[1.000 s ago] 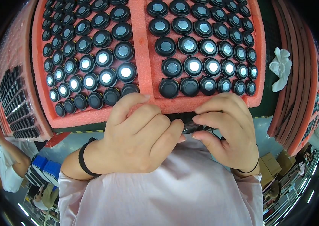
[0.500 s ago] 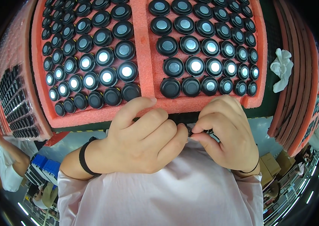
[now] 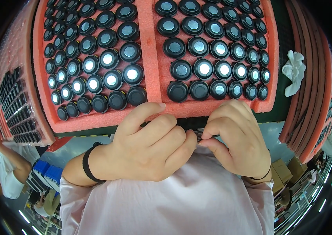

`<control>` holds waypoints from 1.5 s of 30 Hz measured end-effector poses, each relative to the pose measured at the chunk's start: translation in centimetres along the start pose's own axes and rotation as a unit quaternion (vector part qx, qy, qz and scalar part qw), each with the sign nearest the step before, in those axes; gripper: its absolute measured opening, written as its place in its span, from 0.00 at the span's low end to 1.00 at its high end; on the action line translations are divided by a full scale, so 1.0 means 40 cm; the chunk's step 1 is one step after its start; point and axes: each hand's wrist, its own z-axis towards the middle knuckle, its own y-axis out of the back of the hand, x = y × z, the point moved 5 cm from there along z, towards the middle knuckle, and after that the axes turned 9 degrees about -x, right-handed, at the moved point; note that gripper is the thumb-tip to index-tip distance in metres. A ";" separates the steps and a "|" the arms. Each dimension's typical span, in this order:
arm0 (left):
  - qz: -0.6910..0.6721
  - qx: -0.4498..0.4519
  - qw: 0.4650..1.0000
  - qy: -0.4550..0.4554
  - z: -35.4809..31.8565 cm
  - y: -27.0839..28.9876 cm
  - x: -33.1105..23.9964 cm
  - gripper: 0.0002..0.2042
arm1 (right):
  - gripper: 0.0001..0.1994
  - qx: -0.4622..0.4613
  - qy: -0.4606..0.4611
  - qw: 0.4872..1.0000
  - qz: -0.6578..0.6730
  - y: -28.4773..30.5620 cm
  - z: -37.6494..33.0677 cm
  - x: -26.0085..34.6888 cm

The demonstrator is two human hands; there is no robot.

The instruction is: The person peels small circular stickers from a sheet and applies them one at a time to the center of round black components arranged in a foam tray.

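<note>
My left hand [image 3: 154, 143] is closed, its lower fingers curled round a small dark part [image 3: 199, 134] that is mostly hidden. Its thumb points up toward the edge of a pink foam tray [image 3: 150, 58]. Thumb and forefinger of my right hand [image 3: 238, 137] pinch at the same dark part from the other side. Both hands are in front of my chest, just below the tray's near edge. Rows of round black pieces [image 3: 136, 96] sit in the tray, many with a shiny silver disc [image 3: 132, 74] on top.
Stacked pink foam trays [image 3: 311, 78] stand to the right, with a crumpled white cloth [image 3: 292, 73] beside them. On the left is another tray covered in clear plastic [image 3: 19, 105]. A person in white [image 3: 11, 168] is at the far left, near blue bins [image 3: 48, 174].
Both hands have shifted very slightly to the right, still together at the small dark part. The tray and its pieces look the same.
</note>
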 end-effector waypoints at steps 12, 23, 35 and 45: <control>-0.026 -0.005 1.000 0.016 0.007 0.001 0.005 0.12 | 0.15 -0.030 0.031 0.997 -0.067 -0.004 -0.012 0.017; -0.026 -0.012 0.999 0.022 0.006 0.009 0.006 0.12 | 0.17 -0.055 0.021 0.996 -0.075 0.004 -0.013 0.023; -0.027 0.024 0.998 0.060 0.001 0.002 0.020 0.13 | 0.15 -0.027 0.053 0.996 -0.068 0.021 -0.021 0.032; -0.022 0.049 0.998 -0.022 0.046 -0.047 -0.001 0.11 | 0.09 -0.078 -0.047 0.992 -0.093 0.088 0.025 -0.068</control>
